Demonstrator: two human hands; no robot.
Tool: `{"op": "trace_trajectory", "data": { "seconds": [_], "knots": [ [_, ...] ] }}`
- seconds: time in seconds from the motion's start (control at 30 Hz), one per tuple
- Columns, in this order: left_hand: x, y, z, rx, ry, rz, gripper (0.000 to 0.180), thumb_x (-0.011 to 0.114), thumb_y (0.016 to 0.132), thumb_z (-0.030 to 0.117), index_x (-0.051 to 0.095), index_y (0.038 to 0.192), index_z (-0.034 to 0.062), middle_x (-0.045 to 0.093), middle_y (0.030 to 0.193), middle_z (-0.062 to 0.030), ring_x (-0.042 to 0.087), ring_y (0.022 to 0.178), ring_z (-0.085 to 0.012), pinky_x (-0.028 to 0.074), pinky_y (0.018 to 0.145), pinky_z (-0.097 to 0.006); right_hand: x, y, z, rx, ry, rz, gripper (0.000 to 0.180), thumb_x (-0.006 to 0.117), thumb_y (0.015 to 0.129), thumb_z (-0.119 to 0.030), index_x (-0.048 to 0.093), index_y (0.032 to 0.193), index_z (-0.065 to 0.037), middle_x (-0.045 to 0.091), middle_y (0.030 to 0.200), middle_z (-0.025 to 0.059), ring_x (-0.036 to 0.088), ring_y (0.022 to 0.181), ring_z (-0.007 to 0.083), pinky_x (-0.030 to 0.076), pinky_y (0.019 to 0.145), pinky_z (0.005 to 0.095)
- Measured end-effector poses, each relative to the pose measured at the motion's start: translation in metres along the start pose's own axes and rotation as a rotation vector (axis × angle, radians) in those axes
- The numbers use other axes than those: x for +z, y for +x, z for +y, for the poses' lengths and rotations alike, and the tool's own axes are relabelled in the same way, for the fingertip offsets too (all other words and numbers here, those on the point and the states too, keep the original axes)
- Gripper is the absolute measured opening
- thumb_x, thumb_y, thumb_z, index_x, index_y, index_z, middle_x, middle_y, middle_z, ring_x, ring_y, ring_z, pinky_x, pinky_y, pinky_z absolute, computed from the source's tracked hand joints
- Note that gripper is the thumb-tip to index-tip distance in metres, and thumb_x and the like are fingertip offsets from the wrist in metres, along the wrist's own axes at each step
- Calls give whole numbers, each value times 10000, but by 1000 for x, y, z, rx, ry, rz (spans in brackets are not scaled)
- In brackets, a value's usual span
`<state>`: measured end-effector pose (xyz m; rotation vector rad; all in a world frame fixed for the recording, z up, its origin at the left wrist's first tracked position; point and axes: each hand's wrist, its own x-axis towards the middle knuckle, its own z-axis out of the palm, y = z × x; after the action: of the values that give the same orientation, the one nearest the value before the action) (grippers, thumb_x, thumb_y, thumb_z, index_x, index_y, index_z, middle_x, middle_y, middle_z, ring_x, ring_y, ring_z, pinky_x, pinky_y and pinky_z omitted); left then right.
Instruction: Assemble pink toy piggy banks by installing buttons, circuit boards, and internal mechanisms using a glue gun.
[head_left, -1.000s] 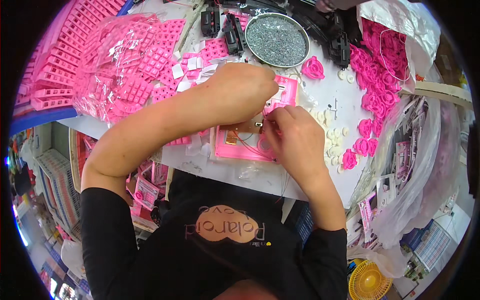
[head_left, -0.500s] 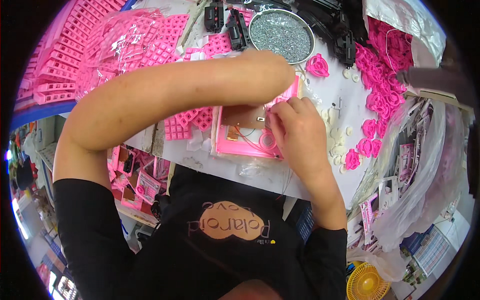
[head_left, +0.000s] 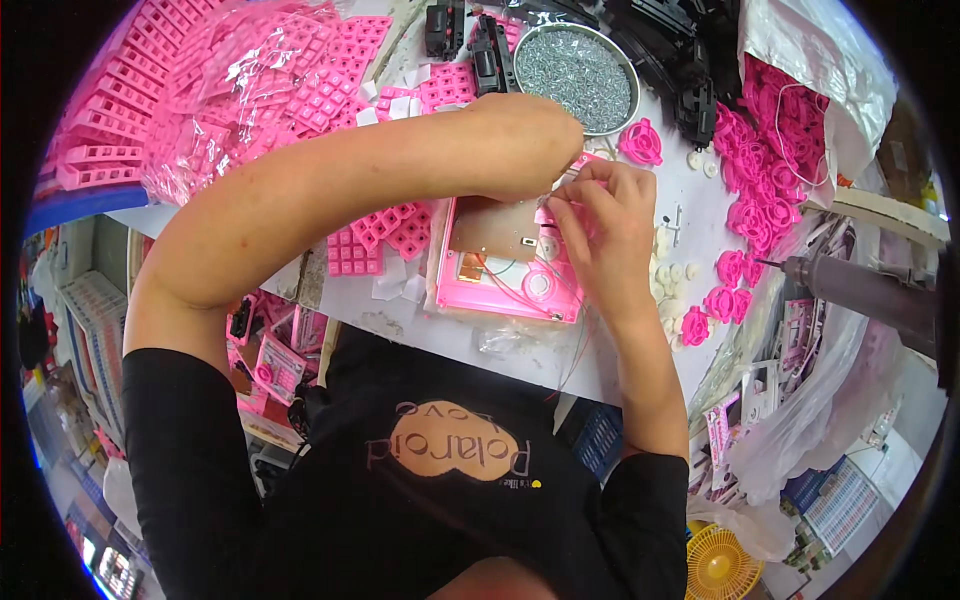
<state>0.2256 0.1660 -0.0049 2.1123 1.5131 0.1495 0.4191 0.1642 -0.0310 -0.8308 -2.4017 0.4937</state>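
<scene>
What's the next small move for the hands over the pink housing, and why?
Probably seat the small part pinched in the right hand into the pink housing. The fingertips hover at its upper right corner beside the brown circuit board, and the left hand sits close above, likely steadying it.

A white worktable (head_left: 400, 320) stands above stacked shelves (head_left: 90, 320) at left, with a yellow fan (head_left: 722, 565) on the floor.

An open pink plastic casing (head_left: 505, 275) lies flat on the table edge, brown circuit board and wires exposed.
</scene>
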Motion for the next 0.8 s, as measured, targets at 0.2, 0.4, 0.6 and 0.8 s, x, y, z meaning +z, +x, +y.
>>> {"op": "trace_trajectory", "data": {
  "seconds": [0.2,0.4,0.6,0.8],
  "knots": [
    [3,-3,-3,17,-18,-1,77,688,768,118,703,780,43,687,764,-172,685,771,-380,538,688,-482,-25,4,-7,-196,-57,-224,171,770,765,-59,726,929,-43,665,990,89,594,933,289,526,786,400],
    [-2,-4,-7,119,-55,0,98,677,793,136,709,802,44,693,788,-182,687,777,-386,538,685,-489,-27,-2,-23,-160,-221,-343,265,759,771,-58,728,1033,-40,679,1070,90,614,944,303,547,787,404],
    [3,-4,-10,201,192,-53,127,660,799,144,712,837,34,699,799,-179,701,785,-380,555,669,-478,-32,7,-12,-105,-36,-362,318,716,778,-24,704,1095,-36,655,1081,107,609,964,320,532,822,417],
    [14,-7,-7,218,134,90,149,662,801,146,699,887,32,700,831,-165,707,786,-362,561,664,-465,0,-12,-32,-44,-168,-184,412,673,784,31,627,1194,32,594,1120,181,566,954,363,508,813,460]
  ]
}}
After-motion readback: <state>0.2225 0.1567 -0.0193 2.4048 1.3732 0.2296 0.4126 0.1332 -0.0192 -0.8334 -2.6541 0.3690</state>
